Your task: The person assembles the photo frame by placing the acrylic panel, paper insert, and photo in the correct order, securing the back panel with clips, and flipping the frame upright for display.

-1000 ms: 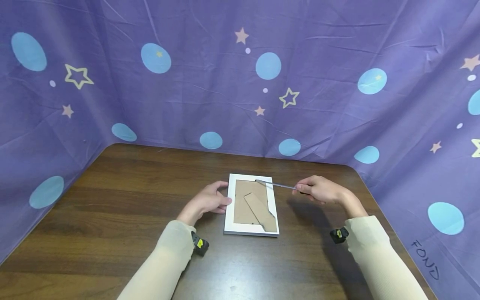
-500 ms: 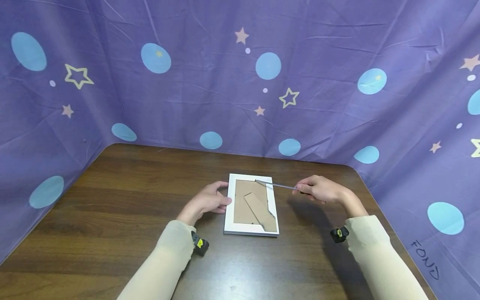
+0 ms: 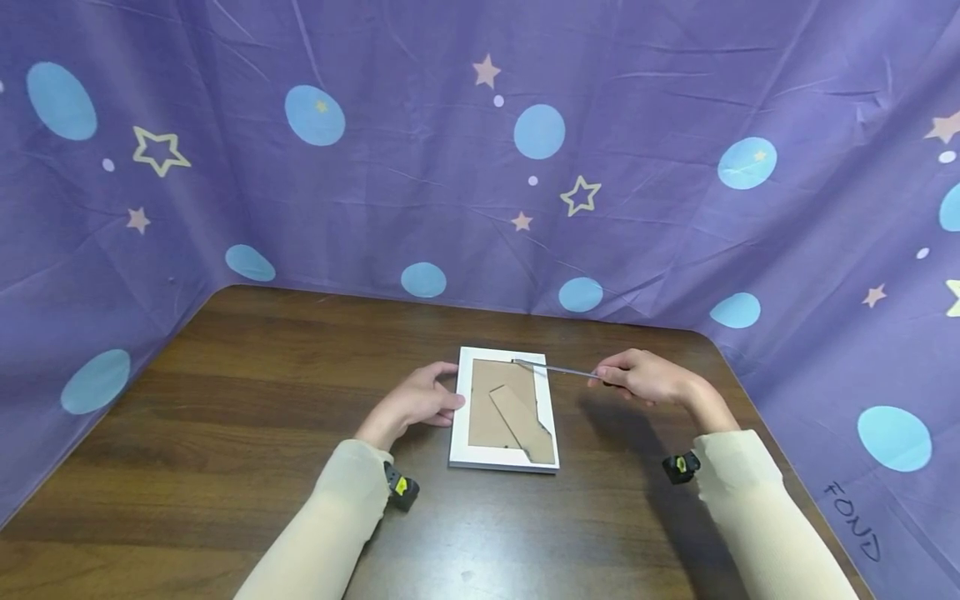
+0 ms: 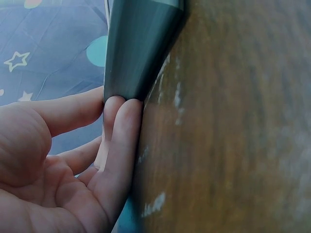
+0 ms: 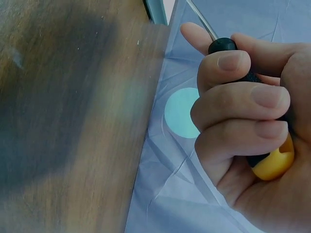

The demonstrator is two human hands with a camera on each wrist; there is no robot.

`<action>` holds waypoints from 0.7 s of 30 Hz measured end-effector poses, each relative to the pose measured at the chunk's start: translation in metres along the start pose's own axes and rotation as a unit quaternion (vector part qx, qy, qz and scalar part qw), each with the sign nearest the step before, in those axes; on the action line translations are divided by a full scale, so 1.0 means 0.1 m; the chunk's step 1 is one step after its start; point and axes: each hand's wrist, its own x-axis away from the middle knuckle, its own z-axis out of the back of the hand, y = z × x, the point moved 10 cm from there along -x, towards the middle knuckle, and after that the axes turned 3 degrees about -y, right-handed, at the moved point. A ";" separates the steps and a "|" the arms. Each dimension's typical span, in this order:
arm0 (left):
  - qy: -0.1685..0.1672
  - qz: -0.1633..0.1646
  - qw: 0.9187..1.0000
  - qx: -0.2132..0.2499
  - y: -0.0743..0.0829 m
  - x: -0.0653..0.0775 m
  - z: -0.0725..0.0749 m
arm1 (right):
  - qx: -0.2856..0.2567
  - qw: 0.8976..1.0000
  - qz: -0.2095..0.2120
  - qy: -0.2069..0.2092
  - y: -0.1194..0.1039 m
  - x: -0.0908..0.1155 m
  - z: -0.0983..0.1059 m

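A white picture frame (image 3: 461, 437) lies face down on the wooden table, its brown backing board (image 3: 486, 421) and slanted stand flap (image 3: 522, 423) showing. My left hand (image 3: 414, 402) pinches the frame's left edge, thumb on the white border; the left wrist view has fingertips against the frame's side (image 4: 138, 48). In my right hand (image 3: 651, 379) is a screwdriver (image 3: 564, 370), fingers curled round its black and yellow handle (image 5: 274, 165). The screwdriver's shaft reaches left over the frame, with its tip at the backing board's top edge near the upper right corner. Whether the tip presses on anything is too small to tell.
The brown wooden table (image 3: 247, 433) extends around the frame. A purple curtain (image 3: 420, 183) with stars and blue dots stands along the back and both sides. Black wrist cameras sit on the left cuff (image 3: 352, 475) and the right cuff (image 3: 731, 467).
Both hands, the screwdriver and the frame keep their places. The whole head view has shifted very slightly.
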 end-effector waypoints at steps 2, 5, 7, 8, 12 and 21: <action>0.002 0.002 1.000 -0.001 0.00 0.00 0.00 | 0.002 1.000 -0.002 0.001 0.00 -0.01 -0.01; 0.002 0.002 1.000 -0.004 0.00 -0.01 0.00 | 0.006 1.000 -0.004 0.002 0.00 -0.02 0.00; 0.002 0.001 1.000 -0.004 0.00 -0.01 0.00 | 0.011 1.000 -0.005 0.001 -0.01 -0.02 0.00; 0.001 0.001 1.000 -0.004 0.00 -0.01 0.00 | 0.013 1.000 -0.005 0.000 -0.02 -0.02 0.01; 0.000 0.000 1.000 -0.005 0.00 -0.01 0.00 | 0.030 1.000 -0.004 -0.008 -0.06 -0.04 0.02; 0.002 0.000 1.000 -0.014 0.01 -0.03 0.00 | 0.027 0.998 -0.013 -0.049 -0.10 -0.08 -0.01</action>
